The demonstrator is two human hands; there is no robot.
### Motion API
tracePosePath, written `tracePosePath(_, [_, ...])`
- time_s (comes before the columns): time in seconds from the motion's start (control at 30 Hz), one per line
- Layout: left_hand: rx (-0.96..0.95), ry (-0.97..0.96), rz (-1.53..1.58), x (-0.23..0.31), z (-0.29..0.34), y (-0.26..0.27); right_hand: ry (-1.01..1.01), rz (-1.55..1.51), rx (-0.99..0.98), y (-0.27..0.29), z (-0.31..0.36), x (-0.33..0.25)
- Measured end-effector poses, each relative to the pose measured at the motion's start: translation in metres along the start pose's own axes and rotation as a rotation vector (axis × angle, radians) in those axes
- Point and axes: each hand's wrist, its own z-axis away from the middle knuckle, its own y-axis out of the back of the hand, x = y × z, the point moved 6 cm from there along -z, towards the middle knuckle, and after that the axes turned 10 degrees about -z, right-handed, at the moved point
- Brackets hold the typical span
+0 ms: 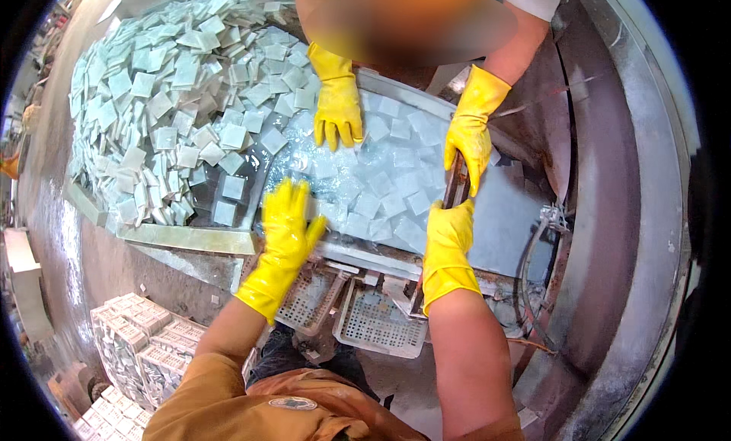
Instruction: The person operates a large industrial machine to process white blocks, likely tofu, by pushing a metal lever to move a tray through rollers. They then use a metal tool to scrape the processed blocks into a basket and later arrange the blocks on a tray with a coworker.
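Note:
Yellow rubber gloves cover both of my hands. My left hand (283, 220) is open with its fingers spread, over the near left edge of a shallow water-filled trough (365, 252). Many thin, pale square tiles (392, 203) lie loose in the water. My right hand (449, 239) is closed round the near end of a rusty brown bar (457, 181) that crosses the trough to the right of the tiles. Facing me, a person in yellow gloves has one hand (468, 136) on the bar's far end and the other hand (336, 110) spread over the tiles.
A large heap of pale green square tiles (171, 91) rises to the left. White perforated baskets (381, 323) sit below the trough's near edge. Stacked crates (145, 338) stand at lower left. A hose (527, 266) hangs beside the trough's right end, near a curved wall (601, 182).

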Motion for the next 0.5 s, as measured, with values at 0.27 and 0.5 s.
tracePosePath(0.27, [-0.01, 0.417, -0.556, -0.153, -0.1, -0.016, -0.037, 0.018, -0.064, 0.0, 0.007, -0.009])
tracePosePath(0.5, [-0.115, 0.189, -0.471, -0.086, -0.078, -0.036, -0.035, 0.018, -0.008, -0.001, 0.002, 0.001])
